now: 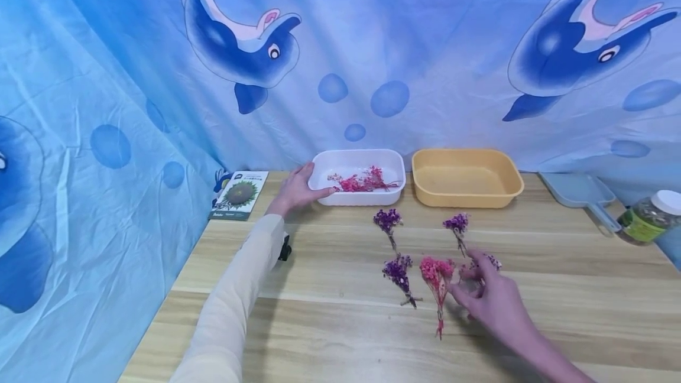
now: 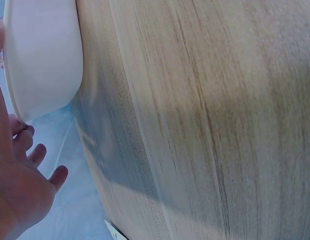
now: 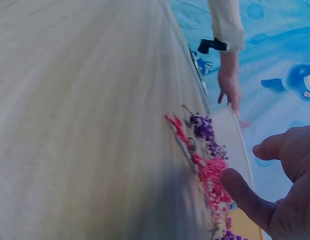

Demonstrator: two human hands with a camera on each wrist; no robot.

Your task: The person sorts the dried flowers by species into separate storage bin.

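Note:
At the back of the table, my left hand [image 1: 297, 189] grips the left end of a white plastic basin [image 1: 357, 198], thumb at its front rim. Pink dried flowers [image 1: 367, 181] lie inside that basin. My right hand [image 1: 495, 297] hovers just right of a pink dried-flower bunch [image 1: 436, 273], thumb and forefinger apart in the right wrist view with nothing between them. Purple bunches lie around: one at the back left [image 1: 387, 220], one in front of it [image 1: 398, 270], one at the back right [image 1: 456, 223]. A further purple bunch [image 1: 493, 262] is partly hidden behind my right fingers.
A yellow basin [image 1: 468, 200] stands right of the white one. Farther right are a grey-blue dustpan [image 1: 577, 189] and a white-capped jar [image 1: 646, 220]. A sunflower-printed packet [image 1: 240, 195] lies at the back left. A dolphin-print curtain [image 1: 367, 46] hangs behind the table.

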